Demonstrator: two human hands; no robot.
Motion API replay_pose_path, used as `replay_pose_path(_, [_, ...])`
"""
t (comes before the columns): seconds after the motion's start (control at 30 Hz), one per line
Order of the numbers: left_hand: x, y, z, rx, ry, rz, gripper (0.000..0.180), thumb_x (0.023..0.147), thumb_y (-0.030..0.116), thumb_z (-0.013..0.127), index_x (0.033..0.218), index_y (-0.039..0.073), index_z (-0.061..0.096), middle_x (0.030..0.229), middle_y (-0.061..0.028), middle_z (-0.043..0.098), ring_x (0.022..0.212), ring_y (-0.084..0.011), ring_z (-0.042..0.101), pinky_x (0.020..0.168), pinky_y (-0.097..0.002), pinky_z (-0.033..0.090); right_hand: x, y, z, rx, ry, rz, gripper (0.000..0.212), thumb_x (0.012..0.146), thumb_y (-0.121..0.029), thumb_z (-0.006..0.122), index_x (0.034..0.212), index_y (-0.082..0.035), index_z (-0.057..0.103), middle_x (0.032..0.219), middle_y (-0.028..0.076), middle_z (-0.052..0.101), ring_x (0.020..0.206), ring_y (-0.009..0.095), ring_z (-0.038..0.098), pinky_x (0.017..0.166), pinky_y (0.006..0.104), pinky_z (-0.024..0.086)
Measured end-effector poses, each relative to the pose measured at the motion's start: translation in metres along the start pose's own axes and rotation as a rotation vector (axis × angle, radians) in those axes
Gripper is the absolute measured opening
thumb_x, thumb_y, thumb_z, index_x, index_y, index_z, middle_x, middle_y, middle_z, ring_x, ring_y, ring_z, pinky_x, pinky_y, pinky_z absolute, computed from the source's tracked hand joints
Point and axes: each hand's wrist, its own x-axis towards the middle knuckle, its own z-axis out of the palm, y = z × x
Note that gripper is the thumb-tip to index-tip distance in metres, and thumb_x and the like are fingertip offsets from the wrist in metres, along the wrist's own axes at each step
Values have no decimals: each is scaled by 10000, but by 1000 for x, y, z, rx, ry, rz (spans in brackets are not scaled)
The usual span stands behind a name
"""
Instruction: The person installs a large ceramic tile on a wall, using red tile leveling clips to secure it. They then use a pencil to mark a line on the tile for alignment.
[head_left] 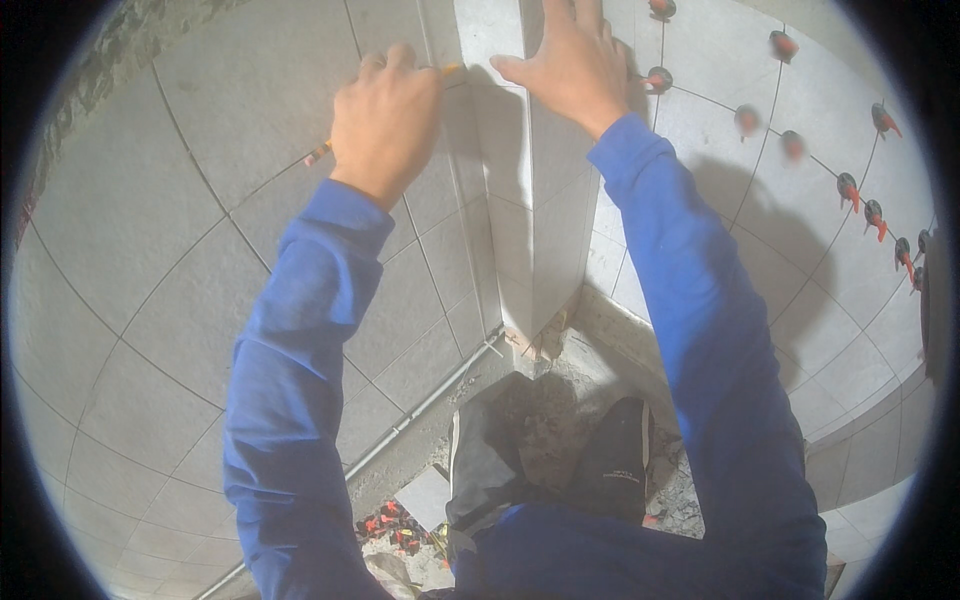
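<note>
My left hand is closed around a slim yellow-orange pencil against the grey tiled wall. One end pokes out below the fingers; a yellow bit shows past the knuckles, near the corner column. My right hand, thumb spread from the fingers, lies on the upper part of the narrow tiled column, which has a protruding vertical edge. The right fingertips run out of the picture at the top, and whether they grip that edge is hidden. Both arms are in blue sleeves.
Red-and-black tile levelling clips stick out along the joints of the right wall. A pale pipe runs along the left wall's foot. Loose clips and a square tile piece lie on the rough floor beside my legs.
</note>
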Motion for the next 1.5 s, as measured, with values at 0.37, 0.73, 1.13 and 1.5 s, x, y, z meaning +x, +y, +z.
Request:
replay_pose_path(0.37, [-8, 3, 3, 15, -28, 4, 312, 767, 12, 611, 1015, 149, 742, 951, -56, 592, 911, -269, 625, 687, -401, 563, 5, 2, 9, -59, 56, -17, 919, 784, -319, 781, 1484, 25, 293, 1433, 267, 396, 1318, 422, 432, 1098, 506, 360])
replay_pose_path(0.73, [-21, 6, 6, 18, -63, 11, 338, 730, 19, 619, 1016, 159, 734, 940, -63, 585, 904, -276, 626, 647, -413, 551, 0, -5, 1, -26, 75, -23, 939, 751, -352, 785, 1478, 11, 315, 1439, 275, 395, 1289, 433, 461, 1067, 498, 394])
replay_pose_path(1.13, [-84, 62, 28, -848, -114, -276, 222, 841, 109, 637, 1049, 108, 714, 898, -147, 657, 790, -369, 650, 698, -450, 517, 1, -10, 8, -61, 110, -52, 979, 728, -354, 787, 1489, 17, 296, 1464, 287, 379, 1354, 435, 396, 1123, 460, 355])
replay_pose_path(1.5, [-92, 60, 56, -1151, -230, -377, 220, 876, 99, 630, 1078, 18, 659, 889, -206, 676, 818, -392, 651, 726, -456, 505, 13, -6, 6, -13, -15, -146, 1029, 725, -309, 769, 1513, 35, 205, 1445, 319, 369, 1361, 442, 349, 1153, 469, 300])
